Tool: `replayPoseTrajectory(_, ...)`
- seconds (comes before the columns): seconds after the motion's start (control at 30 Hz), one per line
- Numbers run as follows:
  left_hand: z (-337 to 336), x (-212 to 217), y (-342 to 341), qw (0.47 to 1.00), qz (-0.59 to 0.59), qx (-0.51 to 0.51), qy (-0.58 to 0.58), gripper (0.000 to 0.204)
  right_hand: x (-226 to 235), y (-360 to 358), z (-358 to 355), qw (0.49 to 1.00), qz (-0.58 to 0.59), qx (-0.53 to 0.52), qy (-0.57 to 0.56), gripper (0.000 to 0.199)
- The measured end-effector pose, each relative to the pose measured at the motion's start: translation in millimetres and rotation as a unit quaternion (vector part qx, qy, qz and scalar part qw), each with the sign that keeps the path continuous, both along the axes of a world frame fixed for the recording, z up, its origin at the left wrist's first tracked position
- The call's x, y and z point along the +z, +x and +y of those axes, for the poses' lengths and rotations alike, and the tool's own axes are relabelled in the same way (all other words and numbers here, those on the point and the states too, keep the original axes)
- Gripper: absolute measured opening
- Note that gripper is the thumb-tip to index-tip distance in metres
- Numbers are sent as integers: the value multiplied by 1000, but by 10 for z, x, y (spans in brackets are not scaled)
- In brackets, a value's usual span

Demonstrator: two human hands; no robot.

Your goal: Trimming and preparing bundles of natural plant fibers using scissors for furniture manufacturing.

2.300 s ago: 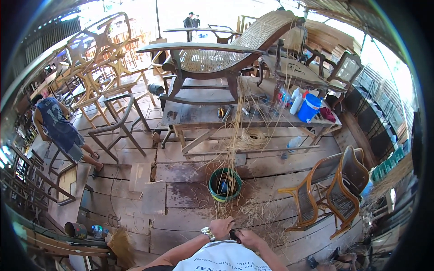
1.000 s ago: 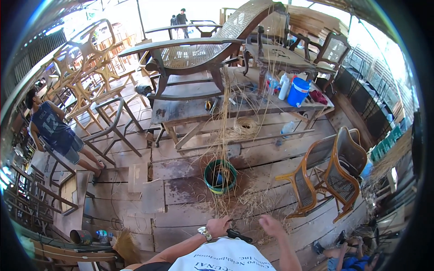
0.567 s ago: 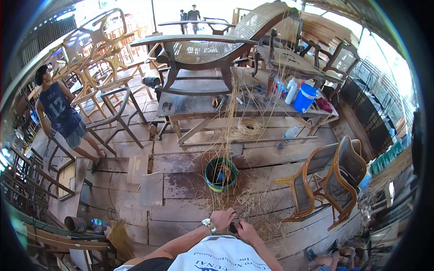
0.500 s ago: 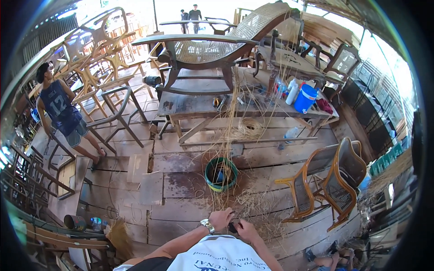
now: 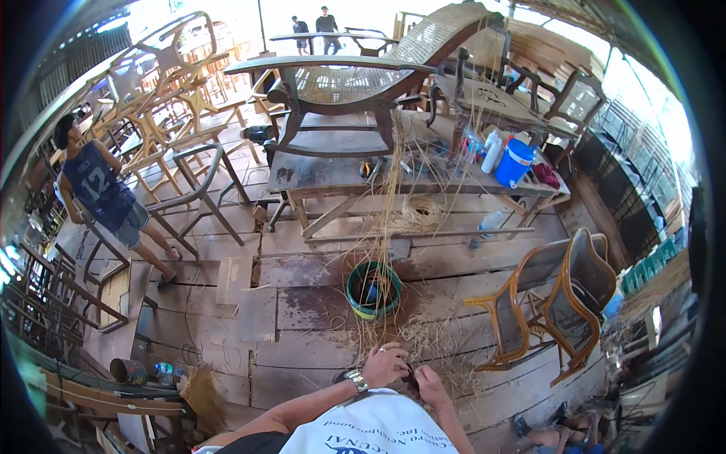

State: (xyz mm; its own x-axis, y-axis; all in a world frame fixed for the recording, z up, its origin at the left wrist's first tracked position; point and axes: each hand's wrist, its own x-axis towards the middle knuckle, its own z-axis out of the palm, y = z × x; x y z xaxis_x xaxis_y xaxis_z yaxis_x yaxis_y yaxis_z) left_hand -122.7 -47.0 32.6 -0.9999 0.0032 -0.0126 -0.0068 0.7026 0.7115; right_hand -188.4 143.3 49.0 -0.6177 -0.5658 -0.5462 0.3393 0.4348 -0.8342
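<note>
My left hand (image 5: 384, 366), with a metal watch (image 5: 358, 380) on its wrist, is low in the middle, fingers curled toward the right. Close beside it, my right hand (image 5: 432, 384) has its fingers pressed together. Something small and dark (image 5: 412, 380) shows between the hands; its kind is unclear, and what the fingers pinch is too small to make out. Just beyond stands a green bucket (image 5: 351, 293) with something blue inside. Long thin cane strands (image 5: 387, 234) run from the workbench down into it. Cane scraps (image 5: 423, 338) litter the floor around my hands.
A workbench (image 5: 325, 178) carries a woven-seat lounge chair (image 5: 340, 87) and a blue water jug (image 5: 515, 163). A cane coil (image 5: 422, 215) lies beneath. Rattan chairs (image 5: 541, 303) stand right. A person in a blue jersey (image 5: 98, 185) stands left among wooden chair frames (image 5: 208, 185). Another person (image 5: 563, 436) shows lower right.
Both hands have shifted right; the left has turned and its fingers reach further toward the right hand. The person at left has moved slightly. The view has shifted a little.
</note>
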Motion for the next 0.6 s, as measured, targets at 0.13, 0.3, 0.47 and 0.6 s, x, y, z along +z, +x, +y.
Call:
replayPoseTrajectory(0.13, 56, -10, -83, 997, 66, 31, 29, 15, 36, 2, 13, 997, -28, -29, -63, 22)
replayPoseTrajectory(0.3, 47, 128, -156, 994, 99, -33, -32, 22, -167, 78, 11, 993, 2, -76, -90, 26)
replayPoseTrajectory(0.47, 55, 53, -164, 975, 180, -97, -91, 29, -170, 119, 112, 983, -69, -130, -111, 24)
replayPoseTrajectory(0.6, 41, 148, -191, 968, 177, -164, -63, 35, -186, 113, 203, 987, -39, -100, -124, 24)
